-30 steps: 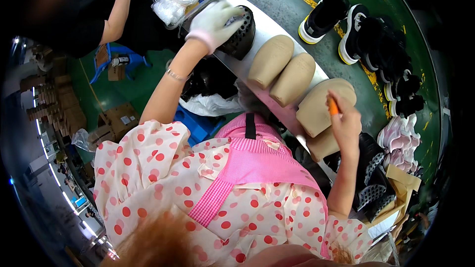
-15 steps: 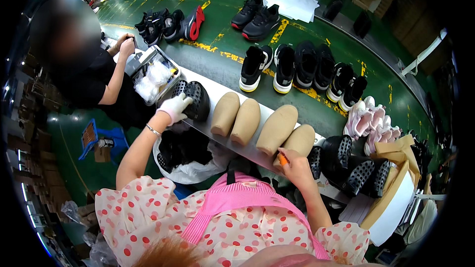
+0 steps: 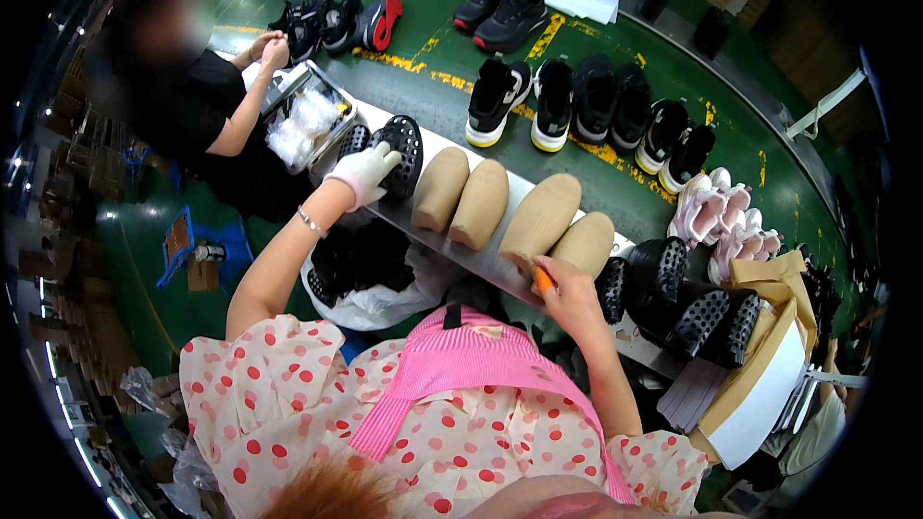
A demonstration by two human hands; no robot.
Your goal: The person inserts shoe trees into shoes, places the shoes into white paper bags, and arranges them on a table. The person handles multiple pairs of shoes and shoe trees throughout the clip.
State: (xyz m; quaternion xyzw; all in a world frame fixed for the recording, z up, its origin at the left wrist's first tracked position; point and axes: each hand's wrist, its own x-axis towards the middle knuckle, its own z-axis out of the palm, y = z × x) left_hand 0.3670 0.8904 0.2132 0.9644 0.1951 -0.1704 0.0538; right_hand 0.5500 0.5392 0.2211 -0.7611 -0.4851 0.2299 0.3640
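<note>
Within 1 s we have lowered our bare right hand (image 3: pixel 569 293) to the near edge of the long white bench (image 3: pixel 520 180), bringing the slim orange tool (image 3: pixel 545 280) its fingers clamp to the rightmost 2 of the bench's 4 smooth, tan, foot-shaped forms (image 3: pixel 540 219). Our white-gloved left hand (image 3: pixel 363 175) overlaps the black, hole-patterned, rubbery-looking clog (image 3: pixel 409 142) toward the bench's left; we cannot tell whether it grips.

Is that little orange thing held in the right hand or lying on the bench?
Held: the right hand is closed on the orange thing, with part of it sticking out.
</note>
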